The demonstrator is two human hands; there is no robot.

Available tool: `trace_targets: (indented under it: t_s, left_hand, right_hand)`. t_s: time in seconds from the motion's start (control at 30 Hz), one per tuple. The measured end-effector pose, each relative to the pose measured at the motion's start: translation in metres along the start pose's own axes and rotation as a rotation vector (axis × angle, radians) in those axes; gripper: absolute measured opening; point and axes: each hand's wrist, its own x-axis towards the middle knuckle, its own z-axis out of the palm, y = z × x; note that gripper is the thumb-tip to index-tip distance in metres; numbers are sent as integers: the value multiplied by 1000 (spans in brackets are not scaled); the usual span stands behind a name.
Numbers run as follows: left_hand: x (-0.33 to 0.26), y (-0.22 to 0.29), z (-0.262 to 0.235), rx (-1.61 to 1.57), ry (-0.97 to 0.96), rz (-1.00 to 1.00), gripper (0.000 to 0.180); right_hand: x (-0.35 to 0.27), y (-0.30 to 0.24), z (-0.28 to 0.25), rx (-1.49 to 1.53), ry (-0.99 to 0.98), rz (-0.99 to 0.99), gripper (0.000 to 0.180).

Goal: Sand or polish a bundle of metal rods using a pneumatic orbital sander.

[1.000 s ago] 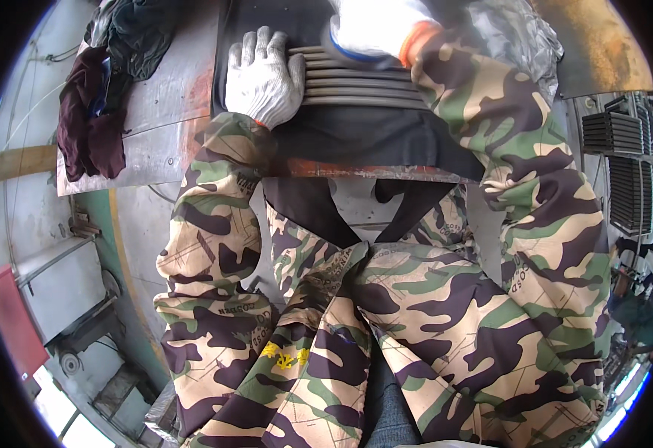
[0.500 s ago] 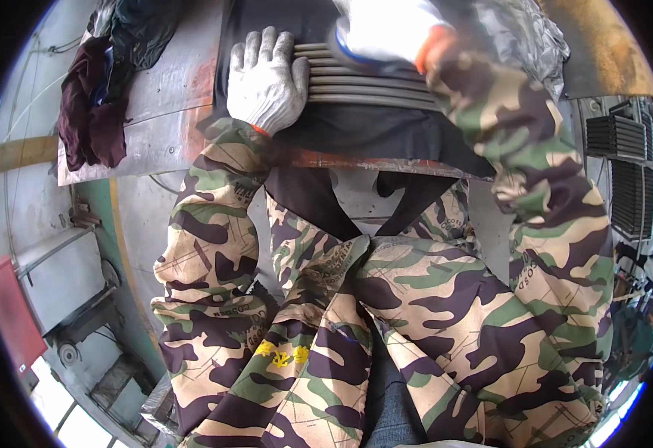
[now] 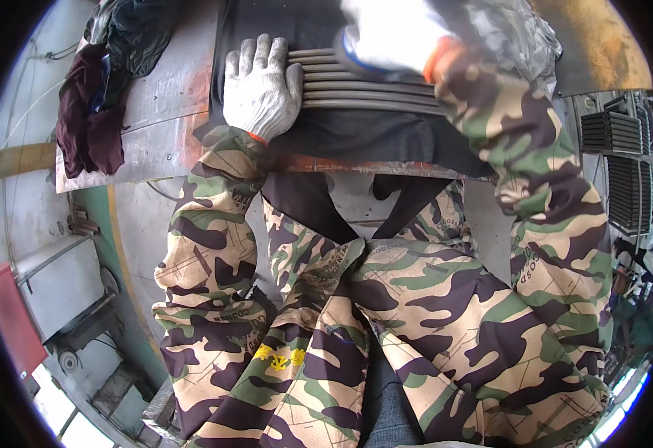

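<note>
My left hand (image 3: 263, 88), in a white knitted glove with greyed fingertips, lies flat with its fingers stretched out. Its thumb side rests against the left ends of several slim grey metal rods (image 3: 371, 98). These lie side by side, running left to right, on a black cloth (image 3: 356, 133). Over the right part of the rods is my right hand (image 3: 397, 37), also in a white glove with an orange cuff. Motion smears it and its fingers are hidden. A dark blue edge shows along its underside; whether that is glove or a held thing I cannot make out.
The cloth covers part of a worn metal-topped table (image 3: 158, 138) with a reddish front edge. Maroon and dark cloths (image 3: 91, 112) hang at its left. Crumpled grey plastic sheeting (image 3: 520, 45) lies at the right. Beyond stands a rack with stacked dark bars (image 3: 625, 187).
The table, rods and left hand sit slightly lower in the picture. My right hand is a little further right, still blurred over the rods. My left hand stays flat at the rod ends.
</note>
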Motion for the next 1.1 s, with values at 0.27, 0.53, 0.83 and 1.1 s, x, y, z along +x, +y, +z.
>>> trace_targets:
  t_s: [0.27,0.53,0.83,1.1]
  left_hand:
    - [7,-24,12,-27,-142,119,45]
    - [-9,-62,54,98,-211,4,52]
    - [0,-60,56,142,-239,13,51]
    - [5,-58,47,131,-242,-32,53]
  right_hand:
    - [3,4,25,81,143,86,17]
    - [-7,20,21,100,-113,109,30]
    - [-47,17,38,-26,353,221,26]
    - [-31,-14,67,-1,574,386,24]
